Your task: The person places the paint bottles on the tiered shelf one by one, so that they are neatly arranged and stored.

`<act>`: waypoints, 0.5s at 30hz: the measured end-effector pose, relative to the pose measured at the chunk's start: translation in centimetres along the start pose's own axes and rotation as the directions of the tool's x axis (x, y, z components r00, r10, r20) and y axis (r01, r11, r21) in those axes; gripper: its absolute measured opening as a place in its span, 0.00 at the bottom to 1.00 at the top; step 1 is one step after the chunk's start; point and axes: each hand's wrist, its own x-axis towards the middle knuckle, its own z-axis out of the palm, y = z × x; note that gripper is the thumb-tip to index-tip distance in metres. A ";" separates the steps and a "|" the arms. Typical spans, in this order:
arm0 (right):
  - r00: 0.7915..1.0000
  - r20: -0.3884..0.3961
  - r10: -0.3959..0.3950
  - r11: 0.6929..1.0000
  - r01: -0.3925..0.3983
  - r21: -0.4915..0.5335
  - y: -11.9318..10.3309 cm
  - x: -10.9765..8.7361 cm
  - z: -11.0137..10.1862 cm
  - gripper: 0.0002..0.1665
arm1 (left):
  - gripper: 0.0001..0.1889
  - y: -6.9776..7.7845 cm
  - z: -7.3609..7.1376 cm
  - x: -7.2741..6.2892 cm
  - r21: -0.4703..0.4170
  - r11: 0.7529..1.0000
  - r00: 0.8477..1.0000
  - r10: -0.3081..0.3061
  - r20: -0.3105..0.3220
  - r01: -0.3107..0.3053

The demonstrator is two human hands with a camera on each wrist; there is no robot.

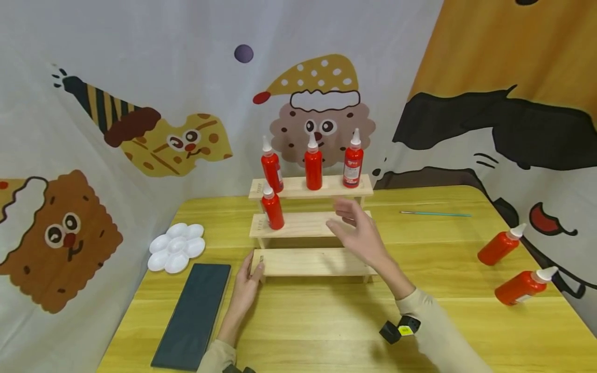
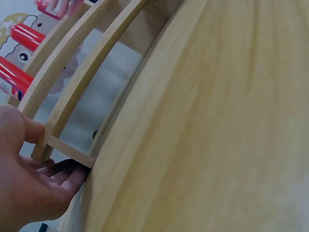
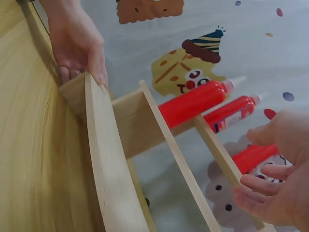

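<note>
A three-step wooden display rack (image 1: 317, 261) stands on the table. My left hand (image 1: 245, 285) grips the left end of its lowest step, thumb on the top board and fingers around the side panel (image 2: 72, 151). Over the right part of the middle step, my right hand (image 1: 359, 233) hovers with spread, slightly bent fingers and nothing in them. Three red paint bottles with white nozzles, one at the centre (image 1: 314, 168), stand along the top step. Another red paint bottle (image 1: 273, 210) stands at the left of the middle step.
Two more red paint bottles lie at the table's right, one farther back (image 1: 498, 247) and one nearer (image 1: 520, 287). A thin turquoise paintbrush (image 1: 436, 213) lies behind them. At the left are a white flower-shaped palette (image 1: 177, 247) and a dark flat board (image 1: 192, 316). A cartoon-printed cloth (image 1: 186, 52) hangs behind.
</note>
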 end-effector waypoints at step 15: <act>0.942 -0.327 -0.068 0.986 0.013 -0.166 1.7 -4.9 -6.3 0.30 | 0.36 0.1 -0.1 0.0 0.025 1.000 1.000 -0.005 -0.002 0.005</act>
